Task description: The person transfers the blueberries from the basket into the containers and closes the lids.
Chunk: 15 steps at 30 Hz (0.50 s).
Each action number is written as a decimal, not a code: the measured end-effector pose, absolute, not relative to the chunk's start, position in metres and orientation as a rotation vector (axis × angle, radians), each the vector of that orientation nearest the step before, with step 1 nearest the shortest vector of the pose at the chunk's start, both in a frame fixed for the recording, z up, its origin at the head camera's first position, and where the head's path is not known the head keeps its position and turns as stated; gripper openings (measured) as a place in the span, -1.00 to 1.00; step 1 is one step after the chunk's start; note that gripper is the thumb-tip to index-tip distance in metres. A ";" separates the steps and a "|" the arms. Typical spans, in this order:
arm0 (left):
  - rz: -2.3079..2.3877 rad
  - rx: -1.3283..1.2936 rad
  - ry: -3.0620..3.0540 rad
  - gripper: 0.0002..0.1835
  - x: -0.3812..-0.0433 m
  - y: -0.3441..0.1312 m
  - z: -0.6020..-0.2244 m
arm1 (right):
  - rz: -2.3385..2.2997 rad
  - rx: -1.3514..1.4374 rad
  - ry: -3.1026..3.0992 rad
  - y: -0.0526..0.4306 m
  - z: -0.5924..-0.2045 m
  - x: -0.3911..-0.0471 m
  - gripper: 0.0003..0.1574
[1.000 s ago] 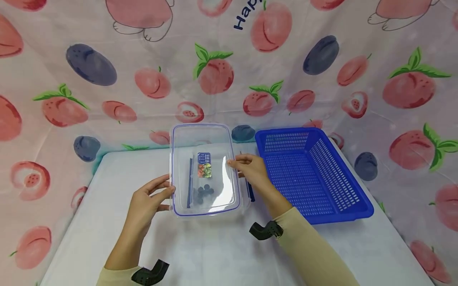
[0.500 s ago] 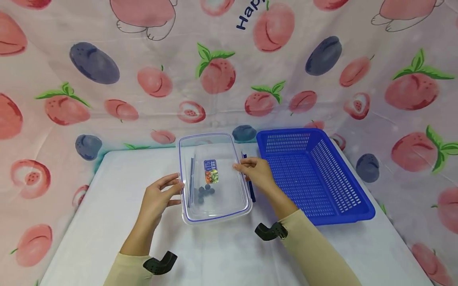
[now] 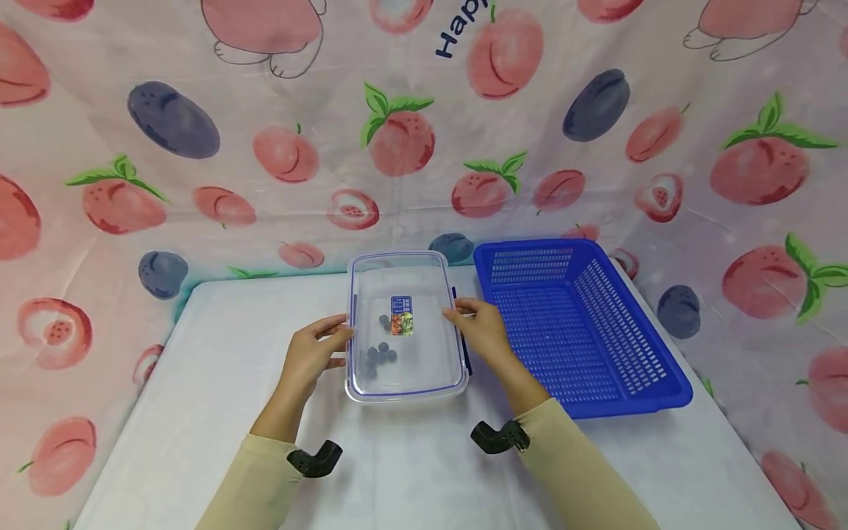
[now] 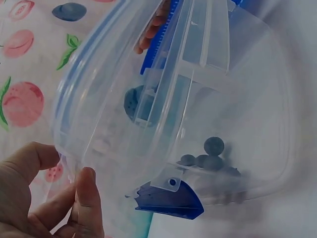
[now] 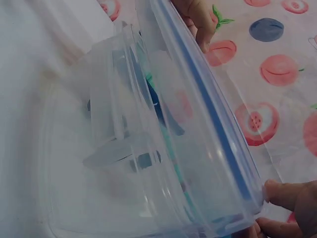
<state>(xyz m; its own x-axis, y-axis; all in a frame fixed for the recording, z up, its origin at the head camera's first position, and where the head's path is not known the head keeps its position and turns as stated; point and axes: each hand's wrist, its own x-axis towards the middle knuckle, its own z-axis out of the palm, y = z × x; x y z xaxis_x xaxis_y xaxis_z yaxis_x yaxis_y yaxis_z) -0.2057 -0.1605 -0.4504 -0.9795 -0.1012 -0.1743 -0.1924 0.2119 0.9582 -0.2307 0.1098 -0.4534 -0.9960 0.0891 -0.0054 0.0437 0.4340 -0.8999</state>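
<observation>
A clear plastic lid (image 3: 430,361) with a blue seal line and a printed label is held level between my two hands. My left hand (image 3: 311,355) pinches its left edge between thumb and fingers. At the opposite edge, my right hand (image 3: 486,333) pinches it the same way. Under the lid stands a clear food container (image 4: 267,94), and both wrist views show a gap between the two. Several dark round berries, like blueberries (image 4: 214,147), lie inside the container. A blue side clip (image 4: 171,201) hangs folded outward from it.
A blue perforated plastic basket (image 3: 636,401) stands to the right, close beside the container. Everything rests on a white-covered table (image 3: 397,471). A fruit-print cloth (image 3: 397,66) hangs behind the table and at its sides.
The lid has moved right and slightly nearer me, from left of the container to above it. My left hand has travelled right with it; my right hand has shifted only a little.
</observation>
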 end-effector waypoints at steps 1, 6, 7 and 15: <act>1.908 -0.294 2.383 -0.51 -0.207 -0.160 -0.451 | 1.616 -0.107 -2.636 0.109 -0.454 -0.231 -0.44; 1.915 -0.304 2.381 -0.52 -0.216 -0.156 -0.459 | 1.533 -0.073 -2.701 0.107 -0.458 -0.233 -0.46; 1.912 -0.307 2.386 -0.53 -0.217 -0.155 -0.460 | 1.525 -0.071 -2.705 0.106 -0.459 -0.233 -0.47; 1.865 -0.349 2.420 -0.54 -0.220 -0.152 -0.468 | 1.541 -0.159 -2.682 0.099 -0.459 -0.233 -0.49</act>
